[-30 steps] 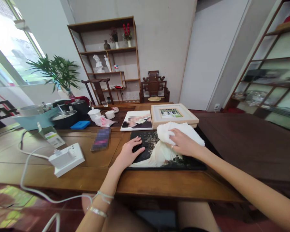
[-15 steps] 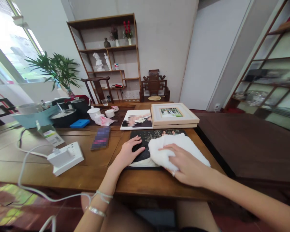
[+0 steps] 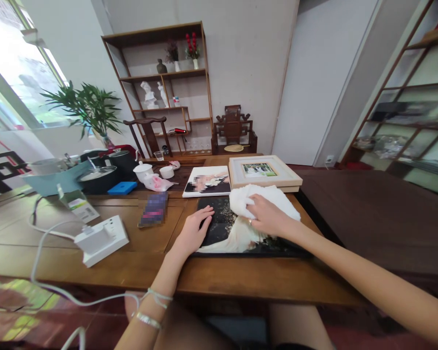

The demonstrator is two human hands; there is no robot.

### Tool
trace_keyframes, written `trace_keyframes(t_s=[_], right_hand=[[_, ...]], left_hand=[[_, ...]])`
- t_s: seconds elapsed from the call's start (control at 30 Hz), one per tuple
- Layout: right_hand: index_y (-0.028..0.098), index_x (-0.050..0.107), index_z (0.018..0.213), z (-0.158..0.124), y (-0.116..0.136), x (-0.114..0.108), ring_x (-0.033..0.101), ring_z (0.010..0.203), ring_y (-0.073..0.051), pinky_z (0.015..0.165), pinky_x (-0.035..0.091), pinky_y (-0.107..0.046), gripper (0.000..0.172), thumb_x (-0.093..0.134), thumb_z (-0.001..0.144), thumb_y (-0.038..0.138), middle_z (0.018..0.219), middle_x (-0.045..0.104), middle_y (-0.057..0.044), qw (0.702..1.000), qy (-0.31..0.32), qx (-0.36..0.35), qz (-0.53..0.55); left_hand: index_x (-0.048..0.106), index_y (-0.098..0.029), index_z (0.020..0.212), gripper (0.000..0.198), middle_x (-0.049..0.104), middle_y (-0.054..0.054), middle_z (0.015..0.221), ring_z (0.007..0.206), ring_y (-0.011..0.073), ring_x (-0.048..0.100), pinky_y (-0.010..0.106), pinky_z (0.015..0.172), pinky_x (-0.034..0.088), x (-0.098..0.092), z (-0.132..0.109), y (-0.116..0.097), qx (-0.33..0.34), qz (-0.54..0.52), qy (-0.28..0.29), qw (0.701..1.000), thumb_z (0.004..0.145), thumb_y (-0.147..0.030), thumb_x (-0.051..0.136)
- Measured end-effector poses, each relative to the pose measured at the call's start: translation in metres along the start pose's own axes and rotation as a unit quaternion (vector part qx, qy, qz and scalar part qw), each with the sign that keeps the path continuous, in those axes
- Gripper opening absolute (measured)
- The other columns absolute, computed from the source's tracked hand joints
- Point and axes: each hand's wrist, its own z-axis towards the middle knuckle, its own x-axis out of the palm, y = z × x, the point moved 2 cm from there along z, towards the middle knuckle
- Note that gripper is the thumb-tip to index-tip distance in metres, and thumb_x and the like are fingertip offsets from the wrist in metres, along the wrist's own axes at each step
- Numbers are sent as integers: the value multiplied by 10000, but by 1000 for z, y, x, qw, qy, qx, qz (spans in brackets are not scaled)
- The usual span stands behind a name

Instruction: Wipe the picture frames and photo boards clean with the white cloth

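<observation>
A dark photo panel (image 3: pixel 219 231) with a pale gown pictured on it lies flat at the table's near edge. My right hand (image 3: pixel 268 216) grips a bunched white towel (image 3: pixel 277 197), pressed over the panel's upper right part and hiding it. My left hand (image 3: pixel 197 226) rests on the panel's left edge, fingers stretched out and holding nothing. Just behind the panel are a white-edged photo print (image 3: pixel 207 181) and a pale wooden picture frame (image 3: pixel 264 183), which seems to lie on another one.
On the wooden table (image 3: pixel 113 267) at left stand a white power strip (image 3: pixel 104 240) with cables, an opened small box (image 3: pixel 81 206), a blue box (image 3: pixel 122 188), a black pot (image 3: pixel 98 179), a white teapot (image 3: pixel 143 170) and a pixelated dark item (image 3: pixel 153 209). A brown surface (image 3: pixel 379 218) lies right.
My right hand and the towel have moved away from me, up the panel, uncovering more of the gown picture. My left hand stays at the left edge.
</observation>
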Motion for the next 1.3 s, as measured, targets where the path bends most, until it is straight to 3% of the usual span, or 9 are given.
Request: trace_keyframes(t_s=[0.2,0.33,0.5,0.6,0.83,1.07,1.3], right_hand=[[167,640,786,-62,54,-19,382,1152,-315,983,267,-497,199,508,650,107,1228,520,-132,996,22,-52,75],[193,632,753,-84,72,-28,378,1157,-312,988,271,-492,220,506,608,86,1237,525,-92,992,38,-39,113],[158,638,803,-58,52,-30,508,954,-277,843,406,-398,152,503,738,185,959,581,-139,995,50,-8,83],[130,630,852,-29,27,-22,535,841,-252,745,431,-349,238,451,837,285,879,567,-138,998,34,6,47],[96,625,952,12,-6,3,494,963,-271,815,391,-352,259,440,860,252,958,579,-157,1000,-6,-1,24],[109,641,923,3,9,3,430,1101,-305,908,326,-438,219,475,805,190,1060,581,-178,1000,0,-16,12],[160,644,802,-59,60,-9,307,1243,-325,1013,188,-556,212,508,651,99,1334,443,-131,994,25,-53,88]], left_hand=[[658,-148,999,307,634,105,1146,1131,211,547,401,991,413,-1,0,0,-10,-6,11,1000,860,-276,416],[656,-151,1007,311,630,97,1154,1149,210,532,387,1006,396,-4,1,-1,-31,-25,23,999,848,-303,436],[637,-127,1055,329,586,119,1214,1152,223,526,387,1018,380,-3,-1,-3,-31,-10,29,999,823,-306,488],[629,-132,1073,333,568,119,1237,1155,223,522,395,1021,374,-2,-2,-2,-24,0,32,999,824,-305,490],[640,-162,1051,320,571,108,1235,1153,230,523,414,1013,379,-4,-4,-1,-39,10,12,999,820,-332,498],[598,-142,1111,348,562,118,1246,1187,220,495,415,1032,357,-1,-7,1,-60,-1,-1,998,838,-292,442],[599,-124,1109,354,553,126,1256,1194,223,488,417,1041,346,1,-7,5,-56,5,8,998,839,-243,402]])
